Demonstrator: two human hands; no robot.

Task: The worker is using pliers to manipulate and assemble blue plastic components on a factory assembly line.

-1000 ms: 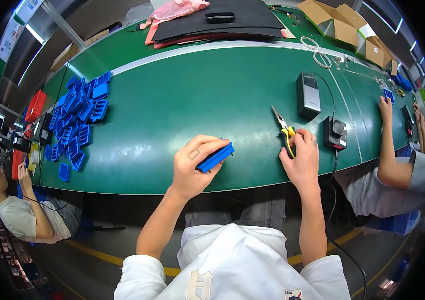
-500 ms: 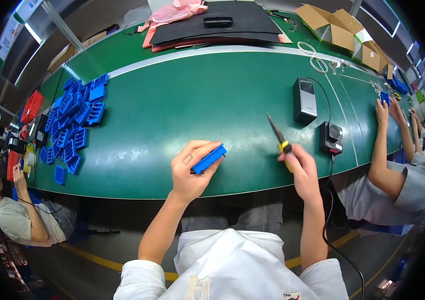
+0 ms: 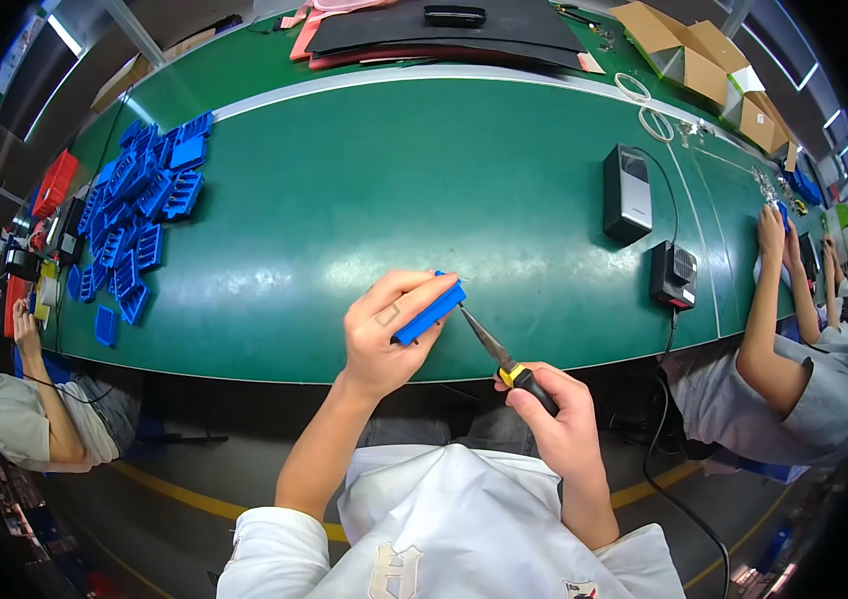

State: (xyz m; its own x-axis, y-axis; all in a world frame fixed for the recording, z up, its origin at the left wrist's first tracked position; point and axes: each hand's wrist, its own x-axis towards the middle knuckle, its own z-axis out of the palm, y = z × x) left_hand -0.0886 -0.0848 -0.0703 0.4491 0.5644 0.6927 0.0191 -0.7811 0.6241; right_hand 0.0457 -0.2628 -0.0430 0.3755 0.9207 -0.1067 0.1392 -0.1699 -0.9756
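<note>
Left hand (image 3: 384,334) grips blue part (image 3: 430,311); right hand (image 3: 564,424) closed on pliers (image 3: 504,361), tips touching part, above desk (image 3: 364,190)

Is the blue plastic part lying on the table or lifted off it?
Lifted: the left hand holds the blue plastic part above the table's near edge, with the pliers' tip at its end.

You wear a white short-sleeved shirt with a pale printed emblem low on the chest and a small dark mark beside it. Both forearms are bare below the sleeves. Your left hand (image 3: 384,334) carries a small square outline mark on its back; your right hand (image 3: 559,424) shows none.
</note>
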